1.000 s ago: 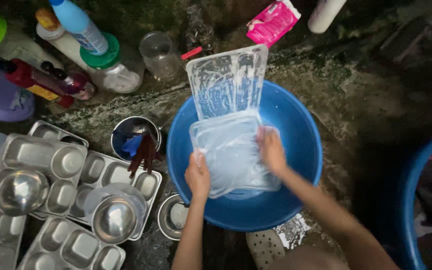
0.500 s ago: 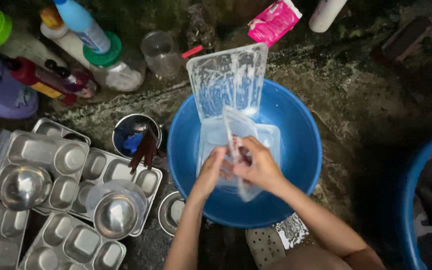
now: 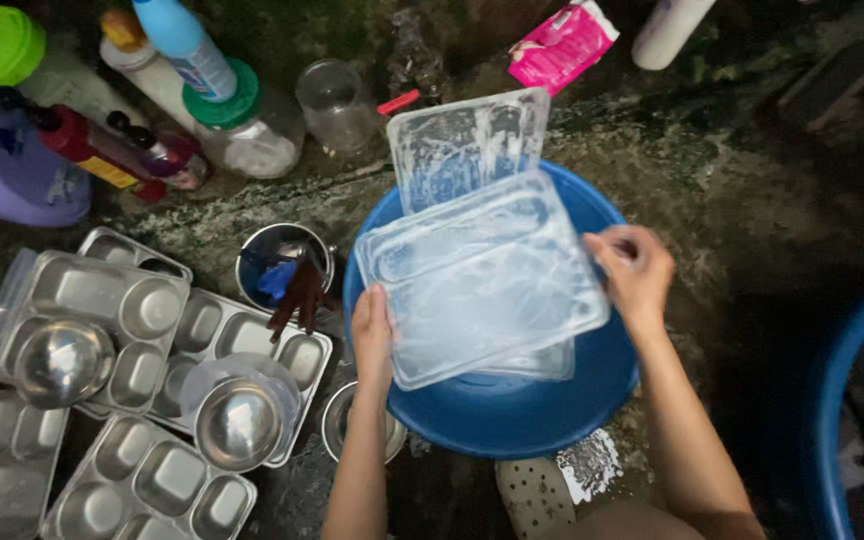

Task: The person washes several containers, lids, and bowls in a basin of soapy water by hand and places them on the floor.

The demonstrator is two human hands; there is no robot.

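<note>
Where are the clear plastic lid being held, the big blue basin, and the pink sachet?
Clear rectangular plastic lid [image 3: 482,290], head view, middle of its flat face.
Round blue plastic basin [image 3: 512,420], head view, bare near wall.
Pink sachet [image 3: 564,42], head view, its centre.

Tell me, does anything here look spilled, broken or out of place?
Nothing looks broken. One clear lid leans tilted against the back rim of the blue basin, and suds streak the clear container held between the left hand and right hand.
</note>
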